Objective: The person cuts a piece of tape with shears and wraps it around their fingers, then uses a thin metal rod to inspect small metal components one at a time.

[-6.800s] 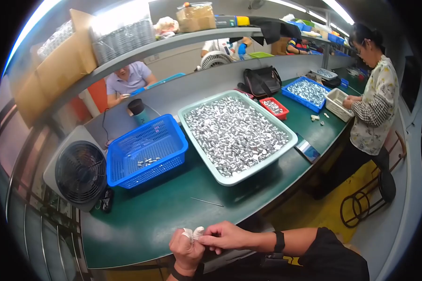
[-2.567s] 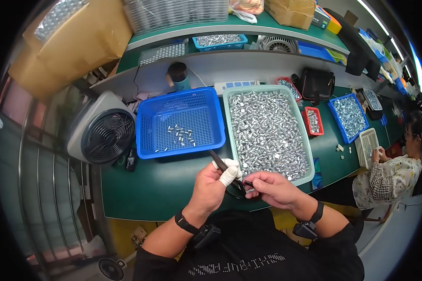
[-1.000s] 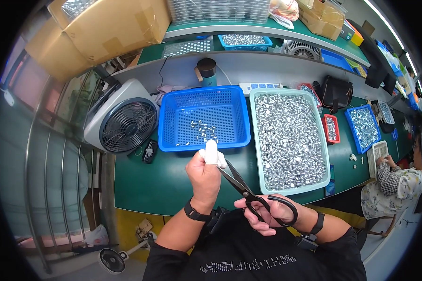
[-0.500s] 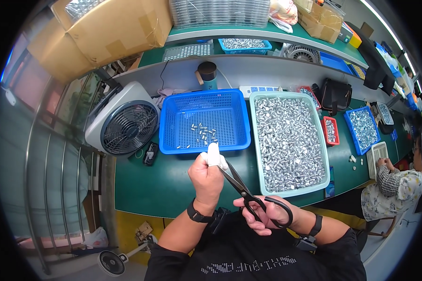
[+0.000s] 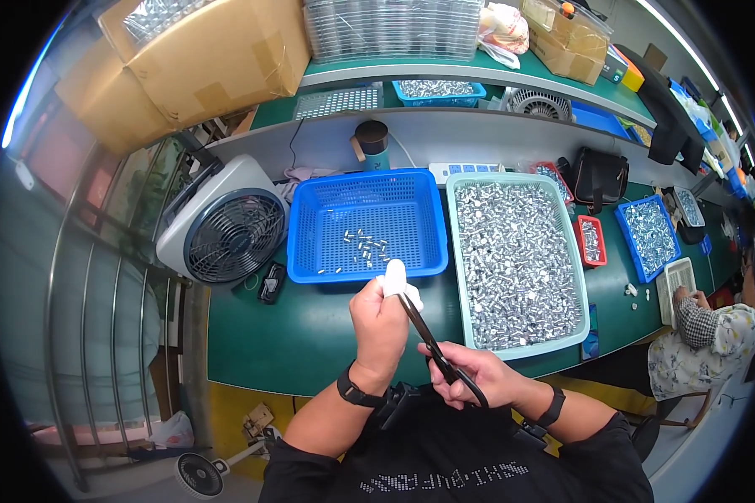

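My left hand (image 5: 379, 331) is closed at the front edge of the blue basket, with a soft white piece of material (image 5: 396, 278) sticking up from its fingers. Whether that piece wraps a fingertip or is only pinched, I cannot tell. My right hand (image 5: 481, 375) grips black-handled scissors (image 5: 429, 337), whose dark blades point up and left against the white material. Just beyond my left hand stands the blue perforated basket (image 5: 439, 214), with several small metal pieces (image 5: 366, 246) on its bottom. A pale green basket (image 5: 459, 293) full of shiny metal fasteners (image 5: 520, 260) is to the right.
A box fan (image 5: 231, 235) stands left of the blue basket, a lidded mug (image 5: 372, 151) behind it. Farther right are a small red bin (image 5: 580, 225), a black bag (image 5: 602, 176) and a blue tray (image 5: 622, 220) of metal parts. Another person (image 5: 700, 348) sits at the far right.
The scissors have turned edge-on, their handle loops lower and closer together. My right hand has closed more around them. My left hand and the white material have shifted slightly right.
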Motion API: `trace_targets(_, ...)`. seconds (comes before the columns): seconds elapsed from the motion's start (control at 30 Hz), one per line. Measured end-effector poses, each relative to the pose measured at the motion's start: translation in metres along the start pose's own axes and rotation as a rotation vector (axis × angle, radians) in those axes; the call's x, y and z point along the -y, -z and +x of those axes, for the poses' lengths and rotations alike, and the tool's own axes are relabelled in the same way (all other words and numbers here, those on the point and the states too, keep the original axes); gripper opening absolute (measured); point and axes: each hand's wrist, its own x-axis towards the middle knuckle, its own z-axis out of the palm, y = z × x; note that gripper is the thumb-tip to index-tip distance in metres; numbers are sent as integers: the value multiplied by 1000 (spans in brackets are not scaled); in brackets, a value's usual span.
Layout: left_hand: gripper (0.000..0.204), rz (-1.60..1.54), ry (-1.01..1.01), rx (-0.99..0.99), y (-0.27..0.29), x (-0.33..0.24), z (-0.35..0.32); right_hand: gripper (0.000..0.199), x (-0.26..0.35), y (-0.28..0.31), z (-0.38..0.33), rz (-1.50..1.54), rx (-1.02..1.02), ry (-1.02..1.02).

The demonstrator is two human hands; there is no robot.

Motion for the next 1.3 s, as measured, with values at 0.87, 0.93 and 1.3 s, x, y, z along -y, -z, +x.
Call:
trace_targets(0.87,23,-19,41,104,0,-2,-2,66,-1,-9,9,-22,-38,81)
trace_targets(0.93,23,-16,37,103,0,-2,-2,66,-1,-11,8,-17,-35,82)
trace_targets(1.3,33,-9,75,105,-5,-2,-10,69,4,-7,4,-22,-27,-8)
